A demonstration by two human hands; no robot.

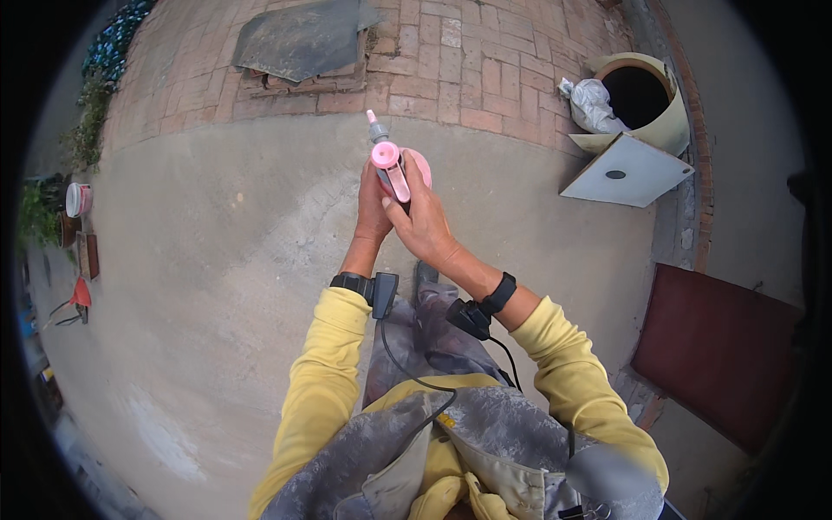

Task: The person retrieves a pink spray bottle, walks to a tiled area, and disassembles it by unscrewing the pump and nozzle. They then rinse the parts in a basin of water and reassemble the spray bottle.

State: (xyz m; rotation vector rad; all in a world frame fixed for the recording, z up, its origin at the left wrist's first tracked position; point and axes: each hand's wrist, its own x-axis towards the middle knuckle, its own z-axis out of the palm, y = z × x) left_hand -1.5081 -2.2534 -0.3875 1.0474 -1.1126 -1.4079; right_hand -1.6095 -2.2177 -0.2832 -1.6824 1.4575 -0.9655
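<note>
A pink and grey hand pump sprayer [385, 155] is held out in front of me with both hands. Its nozzle tip points away from me, and a round pink knob tops it. My left hand [373, 206] wraps the sprayer from the left side. From the right, my right hand [423, 215] closes round it, its thumb and fingers near the long pink handle. Part of the round pink body shows beyond my right fingers. Most of the bottle is hidden under my hands. Each wrist wears a black strap with a small device and cable.
Concrete ground [217, 260] meets brick paving [485, 61] ahead. On the paving lies a dark sheet [299, 39]. At right are a round dark-mouthed container [679, 113], a white plastic bag [592, 104], a white board [628, 171] and a dark red panel [719, 347]. A white bucket [79, 199] stands left.
</note>
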